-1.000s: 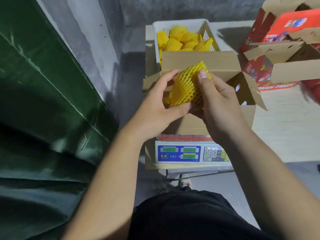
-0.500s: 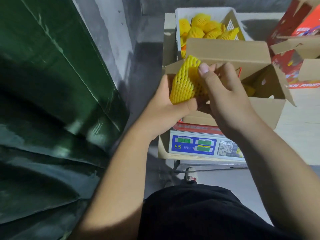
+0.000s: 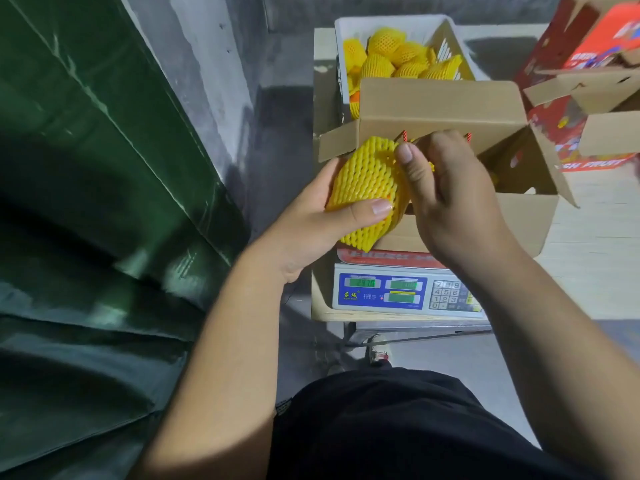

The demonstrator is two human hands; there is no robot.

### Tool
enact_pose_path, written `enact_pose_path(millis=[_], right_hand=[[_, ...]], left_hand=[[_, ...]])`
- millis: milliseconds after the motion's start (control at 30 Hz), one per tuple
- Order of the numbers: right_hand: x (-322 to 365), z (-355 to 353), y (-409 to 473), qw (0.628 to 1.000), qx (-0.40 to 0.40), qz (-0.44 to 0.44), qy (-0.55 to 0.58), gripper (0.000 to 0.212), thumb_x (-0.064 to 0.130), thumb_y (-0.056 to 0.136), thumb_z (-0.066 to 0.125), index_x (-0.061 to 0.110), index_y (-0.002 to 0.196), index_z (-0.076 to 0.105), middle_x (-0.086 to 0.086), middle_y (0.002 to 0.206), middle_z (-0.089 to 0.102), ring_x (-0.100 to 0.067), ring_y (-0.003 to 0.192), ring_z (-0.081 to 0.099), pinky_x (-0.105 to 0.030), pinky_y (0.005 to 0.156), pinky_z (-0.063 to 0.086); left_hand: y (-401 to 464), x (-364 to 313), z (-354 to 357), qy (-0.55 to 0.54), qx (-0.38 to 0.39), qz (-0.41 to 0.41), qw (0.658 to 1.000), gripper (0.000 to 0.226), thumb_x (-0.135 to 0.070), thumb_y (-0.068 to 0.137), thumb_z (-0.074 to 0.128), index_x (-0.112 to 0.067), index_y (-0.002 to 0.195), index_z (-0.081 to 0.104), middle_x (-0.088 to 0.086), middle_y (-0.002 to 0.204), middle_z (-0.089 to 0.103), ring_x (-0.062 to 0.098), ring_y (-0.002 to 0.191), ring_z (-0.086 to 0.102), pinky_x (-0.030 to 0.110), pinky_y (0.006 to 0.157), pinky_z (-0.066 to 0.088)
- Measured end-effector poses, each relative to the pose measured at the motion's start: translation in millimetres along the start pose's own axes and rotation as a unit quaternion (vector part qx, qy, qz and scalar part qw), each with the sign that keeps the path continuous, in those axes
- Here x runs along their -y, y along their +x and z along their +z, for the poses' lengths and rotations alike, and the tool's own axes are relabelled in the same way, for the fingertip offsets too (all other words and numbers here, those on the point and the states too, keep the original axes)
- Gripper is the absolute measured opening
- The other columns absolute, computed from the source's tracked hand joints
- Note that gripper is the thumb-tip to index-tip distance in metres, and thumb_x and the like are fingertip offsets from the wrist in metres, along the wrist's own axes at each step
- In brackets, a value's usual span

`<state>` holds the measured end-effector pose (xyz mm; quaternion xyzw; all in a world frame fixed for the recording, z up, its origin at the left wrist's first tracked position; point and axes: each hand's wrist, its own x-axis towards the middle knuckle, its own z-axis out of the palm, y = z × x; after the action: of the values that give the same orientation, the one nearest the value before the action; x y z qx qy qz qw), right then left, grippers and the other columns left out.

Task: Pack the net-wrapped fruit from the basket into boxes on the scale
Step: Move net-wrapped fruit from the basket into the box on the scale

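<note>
Two hands grip one net-wrapped fruit [image 3: 367, 188] above the near-left corner of the open box [image 3: 450, 109] on the scale [image 3: 398, 292]: I see my left hand [image 3: 311, 223] cupping it and my right hand [image 3: 446, 199] pinching its netting. The basket [image 3: 391, 24] behind holds more.

Background, as I am seeing it: a dark green tarpaulin [image 3: 90, 209] is draping in folds down the left side, catching dim highlights. Behind it a grey concrete wall [image 3: 207, 71] is running back to a darker rear wall [image 3: 381, 5]. A grey floor [image 3: 450, 358] is showing below. A pale table [image 3: 595, 244] is standing at right, with dim light falling unevenly on it.
</note>
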<state>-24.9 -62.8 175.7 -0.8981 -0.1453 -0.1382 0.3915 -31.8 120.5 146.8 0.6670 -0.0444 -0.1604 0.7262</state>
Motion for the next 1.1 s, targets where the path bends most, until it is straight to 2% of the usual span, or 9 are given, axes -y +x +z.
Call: enact_pose_path(millis=[100, 233, 333, 500, 633, 733, 833, 933, 1100], right_hand=[[-4, -1, 0, 1.0, -0.009, -0.002, 0.006, 0.038, 0.033, 0.111, 0.045, -0.002, 0.102, 0.056, -0.014, 0.099, 0.05, -0.028, 0.088, 0.052, -0.047, 0.074, 0.047], [-7, -6, 4, 0.999, -0.028, 0.003, 0.032, 0.036, 0.034, 0.11, 0.048, 0.002, 0.096, 0.057, -0.011, 0.092, 0.052, -0.018, 0.084, 0.048, -0.029, 0.072, 0.035], [-16, -7, 7, 0.997, 0.0, 0.05, 0.061, 0.039, 0.042, 0.108, 0.051, 0.01, 0.086, 0.055, -0.002, 0.083, 0.048, -0.013, 0.076, 0.046, -0.026, 0.067, 0.033], [-31, -10, 7, 0.992, -0.042, 0.073, 0.092, 0.042, 0.047, 0.103, 0.058, 0.011, 0.082, 0.058, 0.002, 0.078, 0.05, -0.008, 0.07, 0.046, -0.026, 0.063, 0.035], [-28, -10, 8, 0.945, -0.006, 0.167, 0.282, 0.044, 0.06, 0.092, 0.064, 0.021, 0.11, 0.052, 0.005, 0.103, 0.064, -0.01, 0.102, 0.067, -0.041, 0.085, 0.059], [-26, -8, 3, 0.885, 0.1, 0.236, 0.39, 0.069, 0.054, 0.084, 0.077, 0.025, 0.138, 0.045, 0.002, 0.126, 0.069, -0.018, 0.119, 0.068, -0.049, 0.101, 0.057], [-24, -8, -1, 0.911, 0.079, 0.184, 0.361, 0.066, 0.028, 0.09, 0.08, 0.021, 0.145, 0.043, -0.002, 0.131, 0.067, -0.018, 0.122, 0.066, -0.051, 0.105, 0.054], [-29, -13, 3, 0.907, 0.035, 0.176, 0.38, 0.062, 0.032, 0.087, 0.08, 0.018, 0.137, 0.046, -0.009, 0.128, 0.067, -0.026, 0.12, 0.067, -0.054, 0.101, 0.055], [-50, -31, 11, 0.931, 0.039, 0.156, 0.328, 0.052, 0.032, 0.094, 0.076, 0.015, 0.133, 0.047, 0.003, 0.111, 0.072, -0.016, 0.105, 0.071, -0.038, 0.084, 0.06]], left_hand=[[4, 1, 2, -0.017, 0.017, -0.022, 0.999, 0.072, -0.043, 0.074, 0.085, -0.034, 0.137, 0.053, -0.006, 0.125, 0.072, 0.019, 0.119, 0.07, 0.04, 0.095, 0.057], [9, 5, 15, -0.06, 0.033, -0.061, 0.996, 0.096, -0.043, 0.073, 0.086, -0.04, 0.154, 0.035, -0.002, 0.135, 0.068, 0.022, 0.12, 0.07, 0.046, 0.098, 0.058], [13, 7, 21, -0.043, 0.058, -0.06, 0.996, 0.066, -0.042, 0.08, 0.082, -0.042, 0.139, 0.052, -0.004, 0.128, 0.072, 0.021, 0.118, 0.072, 0.045, 0.098, 0.059], [19, 6, 23, -0.03, 0.072, -0.095, 0.992, 0.058, -0.05, 0.083, 0.079, -0.04, 0.135, 0.057, -0.005, 0.128, 0.074, 0.021, 0.118, 0.072, 0.045, 0.102, 0.056], [25, -3, 38, -0.037, -0.02, -0.091, 0.995, 0.076, -0.067, 0.081, 0.074, -0.041, 0.148, 0.048, -0.009, 0.137, 0.069, 0.019, 0.126, 0.067, 0.053, 0.112, 0.048], [33, -14, 58, -0.134, -0.047, -0.041, 0.989, 0.083, -0.062, 0.092, 0.056, -0.023, 0.162, 0.033, 0.005, 0.152, 0.057, 0.025, 0.139, 0.056, 0.053, 0.121, 0.04], [33, -29, 69, -0.196, -0.006, 0.0, 0.981, 0.069, -0.056, 0.105, 0.033, -0.015, 0.162, 0.033, 0.017, 0.156, 0.05, 0.03, 0.142, 0.052, 0.051, 0.121, 0.041], [32, -33, 77, -0.164, 0.021, -0.001, 0.986, 0.07, -0.049, 0.103, 0.035, -0.014, 0.164, 0.028, 0.015, 0.16, 0.046, 0.027, 0.147, 0.047, 0.047, 0.125, 0.035], [34, -32, 82, -0.124, 0.037, -0.02, 0.991, 0.078, -0.058, 0.101, 0.046, -0.026, 0.166, 0.018, 0.007, 0.164, 0.042, 0.028, 0.143, 0.053, 0.053, 0.12, 0.04]])
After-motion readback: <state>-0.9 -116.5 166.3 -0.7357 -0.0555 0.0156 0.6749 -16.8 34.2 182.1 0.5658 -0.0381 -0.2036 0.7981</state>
